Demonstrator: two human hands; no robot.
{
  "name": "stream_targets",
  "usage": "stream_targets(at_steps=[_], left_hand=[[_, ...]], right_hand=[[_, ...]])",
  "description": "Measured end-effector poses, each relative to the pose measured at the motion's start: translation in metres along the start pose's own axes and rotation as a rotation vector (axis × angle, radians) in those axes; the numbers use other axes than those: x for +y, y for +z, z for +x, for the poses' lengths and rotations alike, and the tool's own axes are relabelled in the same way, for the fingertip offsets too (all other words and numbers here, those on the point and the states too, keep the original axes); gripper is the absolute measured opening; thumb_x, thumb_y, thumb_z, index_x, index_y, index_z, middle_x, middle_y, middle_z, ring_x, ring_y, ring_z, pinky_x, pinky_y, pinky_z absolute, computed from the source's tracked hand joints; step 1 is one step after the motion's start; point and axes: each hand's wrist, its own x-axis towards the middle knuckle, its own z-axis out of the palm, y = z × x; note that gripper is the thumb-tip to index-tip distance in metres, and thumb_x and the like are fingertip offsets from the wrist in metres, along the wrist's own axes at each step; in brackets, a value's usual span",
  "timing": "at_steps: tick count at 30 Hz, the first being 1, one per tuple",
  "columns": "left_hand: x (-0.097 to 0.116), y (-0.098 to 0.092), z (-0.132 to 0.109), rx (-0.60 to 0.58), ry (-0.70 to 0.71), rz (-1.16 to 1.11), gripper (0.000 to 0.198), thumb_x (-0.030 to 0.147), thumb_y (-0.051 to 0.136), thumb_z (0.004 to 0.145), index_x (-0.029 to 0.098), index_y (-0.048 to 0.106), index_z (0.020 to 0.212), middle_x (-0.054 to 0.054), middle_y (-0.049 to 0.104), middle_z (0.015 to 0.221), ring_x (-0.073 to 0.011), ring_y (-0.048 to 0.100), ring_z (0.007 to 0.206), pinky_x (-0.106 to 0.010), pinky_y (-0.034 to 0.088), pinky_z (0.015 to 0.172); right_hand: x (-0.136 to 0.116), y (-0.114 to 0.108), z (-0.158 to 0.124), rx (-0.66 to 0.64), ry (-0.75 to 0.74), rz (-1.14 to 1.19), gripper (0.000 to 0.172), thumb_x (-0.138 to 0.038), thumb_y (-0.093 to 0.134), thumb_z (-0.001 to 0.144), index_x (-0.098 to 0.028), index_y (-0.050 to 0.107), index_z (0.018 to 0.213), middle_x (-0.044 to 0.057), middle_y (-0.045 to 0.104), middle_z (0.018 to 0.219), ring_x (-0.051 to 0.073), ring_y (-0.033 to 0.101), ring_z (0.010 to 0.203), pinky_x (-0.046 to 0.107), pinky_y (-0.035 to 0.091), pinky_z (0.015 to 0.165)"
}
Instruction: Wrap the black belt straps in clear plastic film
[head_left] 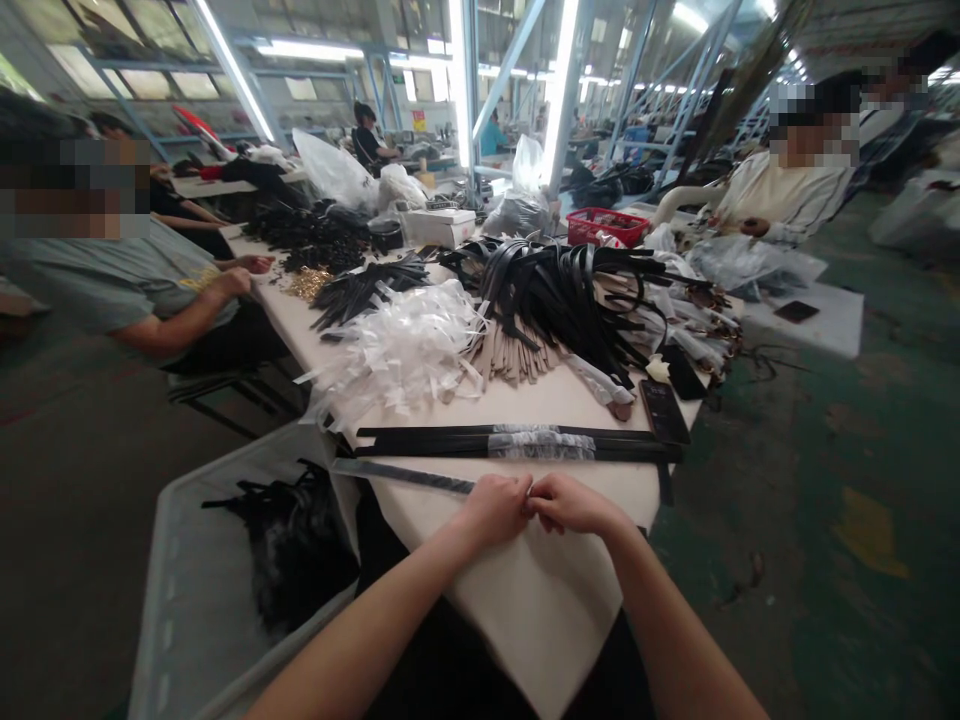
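Note:
My left hand (496,508) and my right hand (574,505) meet knuckle to knuckle at the near edge of the cloth-covered table (540,590), both with fingers curled in a pinch. A long dark strap (405,476) runs out leftward from my left hand, wrapped in clear film. What my right fingers pinch is hidden. Just beyond my hands lies a bundle of long black straps (517,443) bound with clear wrap in the middle.
A heap of clear plastic scraps (405,350), tan strips (510,355) and a pile of black straps (570,290) cover the table. A dark phone (664,410) lies right. A grey bin (225,570) with black straps stands left. Seated people work at both sides.

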Motion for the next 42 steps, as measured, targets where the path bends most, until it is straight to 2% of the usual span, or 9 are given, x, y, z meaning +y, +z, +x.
stream_targets(at_steps=[4, 11, 16, 19, 26, 30, 34, 39, 42], left_hand=[[-0.015, -0.005, -0.008, 0.017, -0.073, 0.044, 0.026, 0.022, 0.061, 0.078, 0.018, 0.053, 0.103, -0.012, 0.07, 0.097, -0.0295, 0.067, 0.09, -0.038, 0.049, 0.08], [0.005, 0.0, 0.007, -0.058, -0.013, -0.031, 0.023, 0.023, 0.056, 0.086, 0.019, 0.052, 0.108, -0.01, 0.071, 0.09, -0.0288, 0.069, 0.085, -0.035, 0.05, 0.073], [-0.008, -0.006, -0.001, 0.006, -0.045, -0.019, 0.034, 0.02, 0.061, 0.079, 0.019, 0.052, 0.112, -0.011, 0.069, 0.102, -0.0287, 0.067, 0.096, -0.038, 0.049, 0.085], [-0.009, -0.006, -0.002, -0.007, -0.087, -0.014, 0.033, 0.019, 0.058, 0.08, 0.019, 0.05, 0.113, -0.011, 0.069, 0.1, -0.0278, 0.067, 0.092, -0.037, 0.049, 0.081], [0.014, 0.004, 0.013, -0.03, 0.039, -0.055, 0.023, 0.02, 0.056, 0.085, 0.019, 0.052, 0.108, -0.009, 0.07, 0.094, -0.0276, 0.068, 0.085, -0.035, 0.049, 0.074], [-0.008, -0.003, -0.002, 0.032, 0.0, -0.036, 0.037, 0.015, 0.059, 0.079, 0.019, 0.053, 0.115, -0.012, 0.068, 0.106, -0.0282, 0.065, 0.099, -0.038, 0.047, 0.088], [-0.024, -0.005, -0.008, 0.011, -0.114, -0.008, 0.035, 0.012, 0.055, 0.079, 0.018, 0.053, 0.113, -0.011, 0.07, 0.097, -0.028, 0.067, 0.093, -0.037, 0.048, 0.084], [0.002, 0.0, 0.011, -0.046, -0.03, -0.02, 0.032, 0.014, 0.052, 0.084, 0.018, 0.052, 0.116, -0.011, 0.07, 0.091, -0.0275, 0.068, 0.085, -0.036, 0.049, 0.077], [0.008, -0.006, 0.008, 0.04, 0.056, -0.063, 0.037, 0.02, 0.057, 0.085, 0.019, 0.052, 0.122, -0.011, 0.068, 0.104, -0.027, 0.065, 0.099, -0.038, 0.047, 0.089]], right_hand=[[0.012, -0.014, -0.016, -0.01, 0.045, 0.028, 0.032, -0.039, 0.054, 0.09, -0.013, 0.069, 0.08, 0.0, 0.063, 0.055, 0.009, 0.051, 0.041, 0.019, 0.036, 0.042], [0.006, -0.004, 0.004, -0.027, 0.02, 0.032, 0.024, -0.031, 0.053, 0.088, -0.015, 0.067, 0.076, -0.002, 0.061, 0.053, 0.009, 0.051, 0.042, 0.018, 0.037, 0.043], [0.016, -0.018, -0.012, -0.018, 0.042, 0.039, 0.031, -0.039, 0.055, 0.09, -0.014, 0.069, 0.081, -0.001, 0.062, 0.054, 0.009, 0.05, 0.042, 0.019, 0.036, 0.042], [0.021, -0.024, -0.018, -0.027, 0.045, 0.06, 0.031, -0.04, 0.056, 0.089, -0.013, 0.07, 0.082, 0.0, 0.062, 0.055, 0.009, 0.05, 0.042, 0.018, 0.036, 0.043], [0.007, -0.003, 0.004, -0.018, 0.001, 0.085, 0.022, -0.029, 0.054, 0.086, -0.014, 0.066, 0.075, -0.002, 0.06, 0.053, 0.009, 0.051, 0.043, 0.018, 0.036, 0.043], [0.019, -0.02, -0.018, -0.01, 0.025, 0.091, 0.032, -0.041, 0.056, 0.089, -0.013, 0.07, 0.082, -0.001, 0.061, 0.055, 0.009, 0.05, 0.042, 0.019, 0.036, 0.043], [0.029, -0.035, -0.033, 0.007, 0.07, 0.065, 0.038, -0.048, 0.058, 0.088, -0.012, 0.071, 0.083, 0.0, 0.062, 0.055, 0.009, 0.049, 0.042, 0.019, 0.036, 0.044], [0.016, -0.024, -0.012, 0.014, 0.103, -0.014, 0.036, -0.044, 0.057, 0.088, -0.013, 0.07, 0.08, 0.0, 0.061, 0.053, 0.01, 0.05, 0.043, 0.02, 0.036, 0.043], [0.014, -0.028, -0.014, 0.029, 0.122, -0.056, 0.035, -0.043, 0.055, 0.089, -0.013, 0.07, 0.08, 0.001, 0.062, 0.055, 0.012, 0.052, 0.045, 0.021, 0.037, 0.045]])
